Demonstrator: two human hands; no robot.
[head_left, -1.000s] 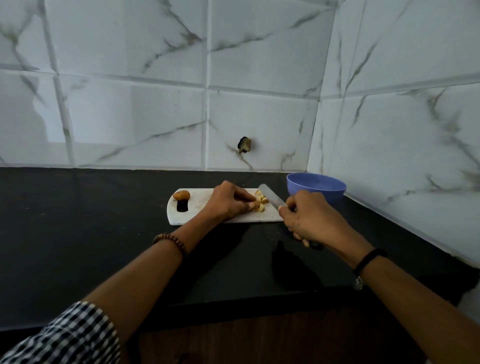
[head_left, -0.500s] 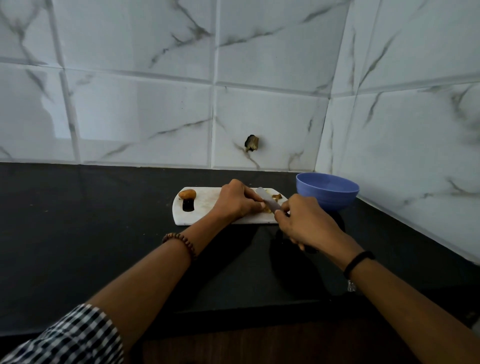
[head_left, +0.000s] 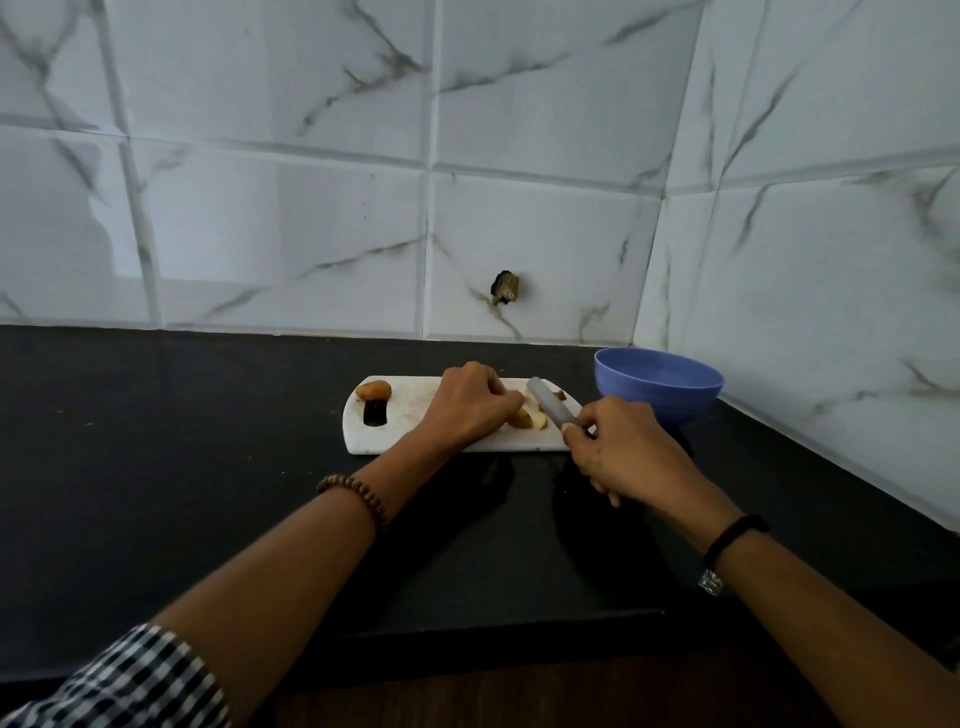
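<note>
Pale yellow chunks (head_left: 530, 417) lie in a small heap on the right half of a white cutting board (head_left: 415, 410), which sits on a black counter (head_left: 156, 441) near the corner of the wall. Our left hand (head_left: 467, 408) curls its fingers over the chunks and pins them to the board with its fingertips. Our right hand (head_left: 623, 449) is wrapped tightly round the handle of a knife (head_left: 550, 406), with the handle hidden inside the fist. The grey blade slants away from us across the heap, just beside the left fingertips. We cannot tell whether its edge has bitten into a piece.

At the board's left end, a whole brown piece (head_left: 373, 389) rests just behind the dark handle slot. A blue bowl (head_left: 658, 387) stands on the counter just right of the board, behind our right hand. White marble-veined tiles (head_left: 291, 234) line both walls, and one bears a small dark hole (head_left: 505, 287).
</note>
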